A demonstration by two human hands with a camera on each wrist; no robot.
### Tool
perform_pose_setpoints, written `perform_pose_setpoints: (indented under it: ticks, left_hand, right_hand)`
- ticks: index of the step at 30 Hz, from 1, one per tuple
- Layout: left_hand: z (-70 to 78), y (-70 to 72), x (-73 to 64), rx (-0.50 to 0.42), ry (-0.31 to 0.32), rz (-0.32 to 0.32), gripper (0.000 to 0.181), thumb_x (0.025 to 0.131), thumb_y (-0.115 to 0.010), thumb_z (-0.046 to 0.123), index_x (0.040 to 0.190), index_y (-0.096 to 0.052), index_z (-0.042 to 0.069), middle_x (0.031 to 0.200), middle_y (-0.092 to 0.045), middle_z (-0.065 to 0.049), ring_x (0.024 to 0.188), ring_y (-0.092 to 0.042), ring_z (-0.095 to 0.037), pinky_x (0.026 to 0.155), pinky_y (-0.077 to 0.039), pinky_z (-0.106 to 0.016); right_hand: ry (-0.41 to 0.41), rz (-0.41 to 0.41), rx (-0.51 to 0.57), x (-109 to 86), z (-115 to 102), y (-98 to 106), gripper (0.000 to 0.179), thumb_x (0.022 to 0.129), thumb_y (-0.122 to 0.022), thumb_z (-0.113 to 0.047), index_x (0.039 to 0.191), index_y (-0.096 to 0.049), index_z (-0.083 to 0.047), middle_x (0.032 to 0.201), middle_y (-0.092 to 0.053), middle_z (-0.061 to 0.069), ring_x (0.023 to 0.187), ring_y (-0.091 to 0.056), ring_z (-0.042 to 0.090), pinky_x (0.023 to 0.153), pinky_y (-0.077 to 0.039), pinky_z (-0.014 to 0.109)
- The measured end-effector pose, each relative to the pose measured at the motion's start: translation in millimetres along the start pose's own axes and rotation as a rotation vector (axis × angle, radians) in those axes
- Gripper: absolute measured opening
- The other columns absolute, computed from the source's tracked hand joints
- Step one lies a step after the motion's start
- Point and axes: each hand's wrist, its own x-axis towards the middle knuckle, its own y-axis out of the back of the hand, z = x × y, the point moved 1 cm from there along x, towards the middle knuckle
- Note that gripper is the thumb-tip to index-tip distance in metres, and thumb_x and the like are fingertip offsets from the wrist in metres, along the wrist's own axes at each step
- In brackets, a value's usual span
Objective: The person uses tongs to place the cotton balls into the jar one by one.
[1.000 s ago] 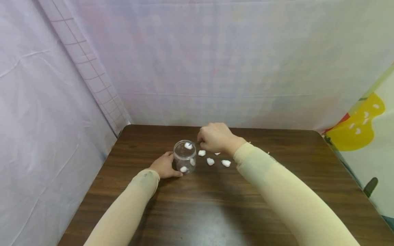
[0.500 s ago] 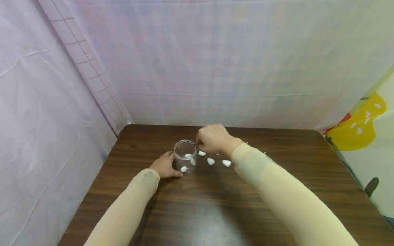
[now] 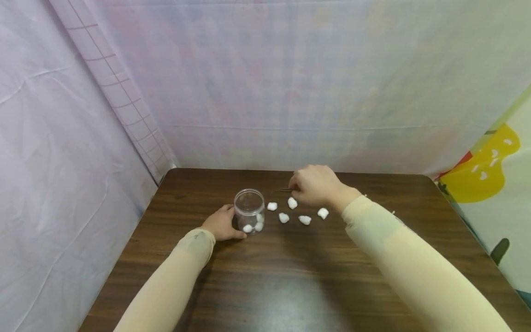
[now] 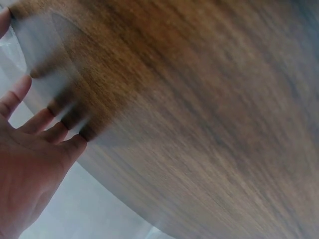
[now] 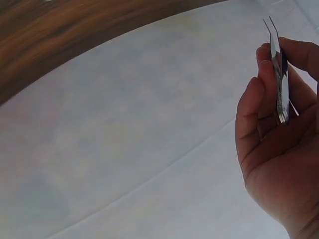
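On the table's left half stands a clear plastic jar (image 3: 244, 213), upright and lidless, with 3 white cotton balls (image 3: 259, 226) low inside it. My left hand (image 3: 220, 224) holds the jar from its left side, thumb toward the front. In the left wrist view only a see-through bit of jar shows at the left edge. My right hand (image 3: 317, 184) pinches metal tweezers (image 5: 280, 74) with bent tips, which are apart and grip nothing. Several loose cotton balls (image 3: 304, 220) lie on the table between the jar and the right forearm; the tweezers are just above and behind them.
The brown wooden table (image 3: 265, 286) has rounded back corners. A pale cloth curtain (image 3: 265, 92) hangs behind it, and a white sheet (image 3: 54, 184) is along the left side. A printed cloth with a yellow shape (image 3: 481, 180) hangs at the right.
The cotton ball that the tweezers held at the jar's mouth dropped into the jar. My right hand then moved right with the tweezers, over the loose cotton balls. The left hand stayed on the jar.
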Motion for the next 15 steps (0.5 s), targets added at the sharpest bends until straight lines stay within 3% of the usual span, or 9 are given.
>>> perform_pose_setpoints:
  ticks: [6,15]
  left_hand:
    - [1.9,2.0,0.5,-0.010,-0.001,0.002,0.098,0.070,-0.085,0.052,0.149,-0.045,0.008,0.149,-0.042,-0.021,0.131,-0.047,-0.040,0.106,-0.040,-0.053]
    - [0.3,2.9,-0.5,0.004,-0.003,-0.004,0.099,0.071,-0.084,0.053,0.149,-0.044,0.009,0.149,-0.042,-0.022,0.130,-0.047,-0.041,0.106,-0.040,-0.053]
  right_hand:
    - [-0.111,-0.046,0.025,-41.3,43.7,-15.9,0.016,0.085,-0.067,-0.019,0.095,-0.080,-0.021,0.101,-0.072,-0.002,0.066,-0.058,0.010,0.050,-0.048,0.033]
    - [-0.220,-0.140,0.096,-95.7,86.2,-48.0,0.013,0.088,-0.071,-0.020,0.098,-0.079,-0.017,0.097,-0.073,0.001,0.076,-0.067,0.016,0.056,-0.055,0.040]
